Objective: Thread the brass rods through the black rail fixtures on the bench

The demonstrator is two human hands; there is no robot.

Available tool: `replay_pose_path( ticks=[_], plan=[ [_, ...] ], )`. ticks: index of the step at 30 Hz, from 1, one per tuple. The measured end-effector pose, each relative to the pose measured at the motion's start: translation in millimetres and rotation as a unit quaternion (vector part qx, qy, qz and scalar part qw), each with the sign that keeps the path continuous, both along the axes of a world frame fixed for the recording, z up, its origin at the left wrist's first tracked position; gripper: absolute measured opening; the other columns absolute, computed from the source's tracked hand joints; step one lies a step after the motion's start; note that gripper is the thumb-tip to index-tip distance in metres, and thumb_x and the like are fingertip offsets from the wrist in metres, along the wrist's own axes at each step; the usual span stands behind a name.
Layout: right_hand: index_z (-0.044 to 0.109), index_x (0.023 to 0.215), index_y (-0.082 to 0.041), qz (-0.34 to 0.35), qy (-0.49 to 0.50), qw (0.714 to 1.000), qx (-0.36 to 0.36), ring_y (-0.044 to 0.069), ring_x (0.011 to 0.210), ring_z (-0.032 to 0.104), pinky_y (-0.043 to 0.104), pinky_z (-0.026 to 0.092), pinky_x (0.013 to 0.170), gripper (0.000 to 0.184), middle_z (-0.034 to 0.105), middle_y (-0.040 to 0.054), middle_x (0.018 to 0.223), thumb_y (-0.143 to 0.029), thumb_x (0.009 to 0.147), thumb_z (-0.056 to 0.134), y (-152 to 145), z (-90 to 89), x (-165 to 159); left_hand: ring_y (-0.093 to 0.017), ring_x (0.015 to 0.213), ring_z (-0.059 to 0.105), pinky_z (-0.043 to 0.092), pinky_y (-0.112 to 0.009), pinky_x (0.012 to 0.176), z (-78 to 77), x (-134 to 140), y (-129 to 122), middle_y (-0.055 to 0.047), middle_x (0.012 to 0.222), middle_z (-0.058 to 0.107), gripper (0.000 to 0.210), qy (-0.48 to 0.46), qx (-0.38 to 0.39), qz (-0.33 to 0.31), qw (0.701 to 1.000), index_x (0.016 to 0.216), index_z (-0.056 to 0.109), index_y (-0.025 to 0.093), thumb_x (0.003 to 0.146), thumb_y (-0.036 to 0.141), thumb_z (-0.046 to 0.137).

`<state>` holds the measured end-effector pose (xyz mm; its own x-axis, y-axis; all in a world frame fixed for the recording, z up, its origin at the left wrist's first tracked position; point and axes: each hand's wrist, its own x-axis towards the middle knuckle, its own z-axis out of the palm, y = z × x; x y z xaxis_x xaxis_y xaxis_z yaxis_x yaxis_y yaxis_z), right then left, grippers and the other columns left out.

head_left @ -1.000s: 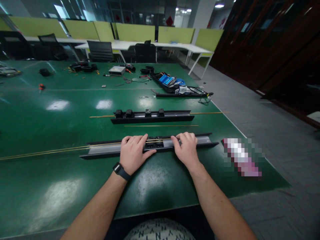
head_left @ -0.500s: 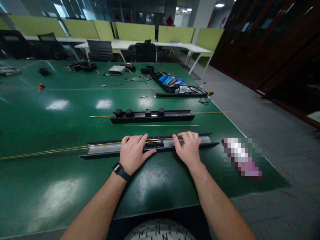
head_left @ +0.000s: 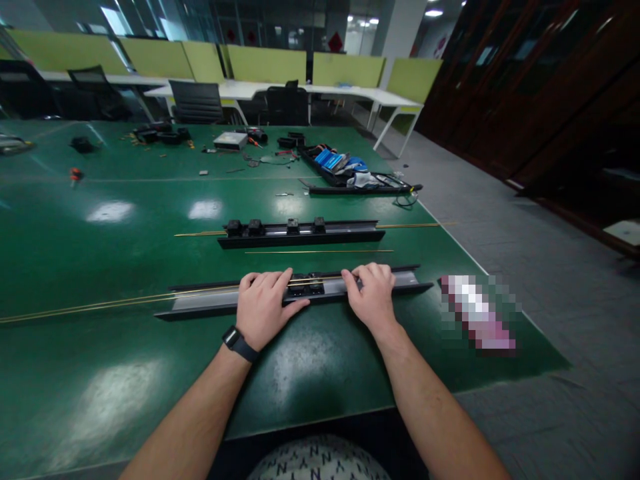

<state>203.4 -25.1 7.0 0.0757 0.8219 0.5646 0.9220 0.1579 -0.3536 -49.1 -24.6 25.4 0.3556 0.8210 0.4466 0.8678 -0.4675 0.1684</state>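
A long black channel (head_left: 192,304) with a pale inner floor lies across the table in front of me. Two small black blocks (head_left: 306,285) sit inside it, between my hands. Thin brass-coloured rods (head_left: 100,304) run from the left edge of the view along the channel and over the blocks. My left hand (head_left: 263,303) wraps over the channel left of the blocks, fingers on the far side, thumb along the near edge. My right hand (head_left: 373,293) is closed at the rods' right-hand part, thumb against them; its fingertips are partly hidden.
Beyond lies a second black channel (head_left: 300,240) with several blocks and rods. One loose rod (head_left: 320,251) lies between the channels. A black tray (head_left: 313,160) of blue items stands farther back. To the right are a blurred-out pink-white object (head_left: 477,312) and the table's edge.
The whole view has shifted slightly. Both hands keep nearly the same place on the channel and rods, with no clear movement of the blocks.
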Motion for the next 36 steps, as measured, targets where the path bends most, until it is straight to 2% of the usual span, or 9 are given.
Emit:
replay_pose_path(
  ticks=[15, 29, 36],
  plan=[
    [0.07, 0.083, -0.023, -0.008, 0.011, 1.0, 0.007, 0.026, 0.103, 0.049, 0.042, 0.032, 0.09, 0.032, 0.068, 0.006, 0.09, -0.05, 0.097, 0.061, -1.0, 2.5, -3.4, -0.033, 0.112, 0.067, 0.038, -0.049, 0.098, 1.1, -0.1, -1.0, -0.015, 0.121, 0.074, 0.064, 0.011, 0.004, 0.002, 1.0, 0.133, 0.064, 0.019, 0.088, 0.064, 0.067],
    [0.064, 0.076, -0.022, -0.004, 0.005, 1.0, 0.0, 0.026, 0.101, 0.048, 0.041, 0.031, 0.088, 0.034, 0.065, 0.0056, 0.087, -0.049, 0.097, 0.061, -0.7, 1.5, -2.1, -0.033, 0.112, 0.067, 0.038, -0.05, 0.099, -2.2, -1.0, 0.1, -0.015, 0.122, 0.074, 0.063, 0.004, 0.001, 0.0, 1.0, 0.134, 0.064, 0.019, 0.088, 0.063, 0.068],
    [0.063, 0.074, -0.022, -0.028, 0.006, 1.0, -0.001, 0.025, 0.097, 0.047, 0.041, 0.031, 0.086, 0.035, 0.063, 0.0057, 0.085, -0.048, 0.097, 0.06, -0.1, 2.2, 1.7, -0.033, 0.11, 0.067, 0.039, -0.051, 0.099, -1.9, -1.7, 0.5, -0.014, 0.119, 0.075, 0.064, 0.0, 0.005, 0.0, 1.0, 0.132, 0.065, 0.019, 0.088, 0.064, 0.068]
  ],
)
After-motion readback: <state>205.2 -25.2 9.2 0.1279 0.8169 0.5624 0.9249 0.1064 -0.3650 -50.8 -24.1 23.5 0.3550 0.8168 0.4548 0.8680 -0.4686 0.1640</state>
